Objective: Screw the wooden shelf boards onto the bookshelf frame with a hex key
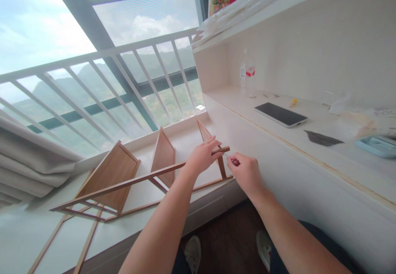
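Observation:
A wooden rack frame (pixel 123 183) of thin brown rails and three slanted panels lies on its side on the white window ledge (pixel 31 233). My left hand (pixel 202 156) grips the top rail near its right end. My right hand (pixel 244 173) is closed around a small screwdriver (pixel 232 160) with a red handle, its metal tip pointing at the rail's end beside my left fingers. The two hands are almost touching.
A white desk shelf (pixel 309 150) stands at the right with a black phone (pixel 281 114), a plastic bottle (pixel 243 76), a dark scrap (pixel 323 138), a light blue tray (pixel 377 145) and small bits. White railing bars (pixel 102 53) cross the window. Grey curtain (pixel 27 162) hangs at left.

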Tool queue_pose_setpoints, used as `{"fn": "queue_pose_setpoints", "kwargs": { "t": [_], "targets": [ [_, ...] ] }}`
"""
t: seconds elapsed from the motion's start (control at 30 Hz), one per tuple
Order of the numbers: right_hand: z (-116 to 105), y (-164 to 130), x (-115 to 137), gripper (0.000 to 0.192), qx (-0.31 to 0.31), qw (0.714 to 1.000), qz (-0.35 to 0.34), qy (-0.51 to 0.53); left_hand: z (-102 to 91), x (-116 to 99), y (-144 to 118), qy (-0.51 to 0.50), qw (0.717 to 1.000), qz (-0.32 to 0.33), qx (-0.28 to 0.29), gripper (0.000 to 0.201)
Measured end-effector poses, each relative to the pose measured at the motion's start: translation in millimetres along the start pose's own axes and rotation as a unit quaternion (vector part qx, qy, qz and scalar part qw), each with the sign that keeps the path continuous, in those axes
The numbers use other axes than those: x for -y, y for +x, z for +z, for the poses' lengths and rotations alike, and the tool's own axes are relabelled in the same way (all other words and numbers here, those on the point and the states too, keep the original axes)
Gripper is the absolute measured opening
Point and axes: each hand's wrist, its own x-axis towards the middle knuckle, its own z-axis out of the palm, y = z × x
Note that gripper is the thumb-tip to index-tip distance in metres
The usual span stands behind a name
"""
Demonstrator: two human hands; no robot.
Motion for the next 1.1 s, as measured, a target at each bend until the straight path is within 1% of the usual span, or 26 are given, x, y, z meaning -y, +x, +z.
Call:
{"fn": "queue_pose_setpoints", "kwargs": {
  "t": [0.03,0.07,0.1,0.13,0.2,0.3,0.33,0.37,0.4,0.43,0.53,0.67,0.73,0.9,1.0,1.1],
  "targets": [
    [1,-1,2,0.023,0.007,0.998,0.046,0.050,-0.1,0,0,0.002,1.000,-0.001,-0.001,0.035],
    [3,-1,3,0.023,0.016,0.988,0.099,0.113,-0.1,0,0,0.004,1.000,-0.002,0.000,0.036],
    [4,-2,5,0.024,0.024,0.971,0.156,0.182,-0.1,-1,0,0.005,1.000,-0.003,0.001,0.036],
    [6,-2,6,0.025,0.030,0.944,0.209,0.255,-0.2,-1,0,0.005,1.000,-0.003,0.003,0.035],
    [8,-1,6,0.028,0.033,0.872,0.294,0.389,-0.4,-2,0,0.006,1.000,-0.005,0.009,0.035],
    [8,2,4,0.026,0.056,0.754,0.377,0.535,-1.1,-2,0,0.005,1.000,-0.007,0.012,0.037],
    [8,3,3,0.024,0.068,0.722,0.396,0.563,-1.3,-3,1,0.005,1.000,-0.006,0.011,0.039],
    [7,5,2,0.022,0.079,0.698,0.411,0.582,-1.5,-3,1,0.005,1.000,-0.004,0.011,0.040],
    [7,6,1,0.021,0.088,0.681,0.420,0.593,-1.6,-3,1,0.005,1.000,-0.002,0.010,0.041],
    [6,7,1,0.020,0.095,0.672,0.424,0.600,-1.6,-3,1,0.005,1.000,-0.001,0.009,0.042],
    [6,10,0,0.017,0.108,0.664,0.424,0.607,-0.7,-3,1,0.008,1.000,0.003,0.006,0.041],
    [7,9,4,0.015,0.106,0.656,0.425,0.615,1.0,-4,0,0.013,1.000,0.008,-0.006,0.037],
    [9,5,7,0.017,0.093,0.661,0.418,0.616,0.8,-5,0,0.014,1.000,0.006,-0.010,0.035],
    [12,-2,13,0.032,0.054,0.710,0.367,0.599,-2.0,-6,-1,0.007,1.000,0.000,-0.003,0.035],
    [12,-3,15,0.035,0.045,0.736,0.342,0.582,-2.6,-6,-1,0.006,1.000,0.003,-0.005,0.035],
    [12,-3,13,0.033,0.026,0.772,0.322,0.547,-1.8,-5,0,0.007,1.000,0.005,-0.007,0.035]
  ]
}}
